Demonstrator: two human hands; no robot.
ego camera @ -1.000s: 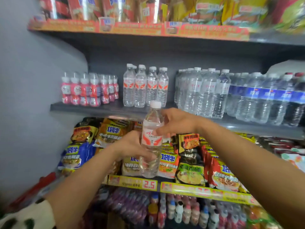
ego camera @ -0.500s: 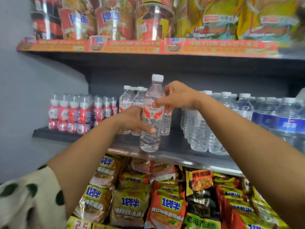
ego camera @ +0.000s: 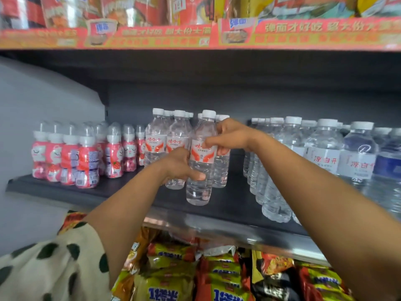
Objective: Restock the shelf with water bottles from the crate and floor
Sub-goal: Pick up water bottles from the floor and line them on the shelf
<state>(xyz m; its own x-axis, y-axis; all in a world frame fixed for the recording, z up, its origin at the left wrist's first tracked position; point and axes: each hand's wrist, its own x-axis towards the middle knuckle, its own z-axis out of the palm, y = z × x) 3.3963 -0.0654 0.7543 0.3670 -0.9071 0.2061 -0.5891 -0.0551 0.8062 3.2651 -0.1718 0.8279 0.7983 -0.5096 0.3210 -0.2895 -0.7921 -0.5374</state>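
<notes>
I am holding one water bottle [ego camera: 200, 161] with both my hands. My left hand [ego camera: 180, 165] is wrapped around its lower half, with my thumb across the front. My right hand [ego camera: 230, 135] pinches it higher up, at the top of the label. So both hands are gripping the bottle, and neither is loose.

The bottle stands straight up on the dark shelf [ego camera: 121, 192], or just about on it. I cannot tell if its bottom is touching yet. It sits in front of the other bottles of the same kind [ego camera: 168, 146], closer to the shelf edge than they are. The little pink drinks [ego camera: 86, 157] are to the left of it, and the bigger clear bottles [ego camera: 323, 153] are to the right of it.

I think this bottle is nearly put away. I only need to let go, and maybe push it back a bit. I cannot see the crate or the floor, so I do not know how many bottles are left.

The bottle is clear and full of water. It has a white cap and a white label with red wing shapes. Its sides have bumpy rings.
</notes>
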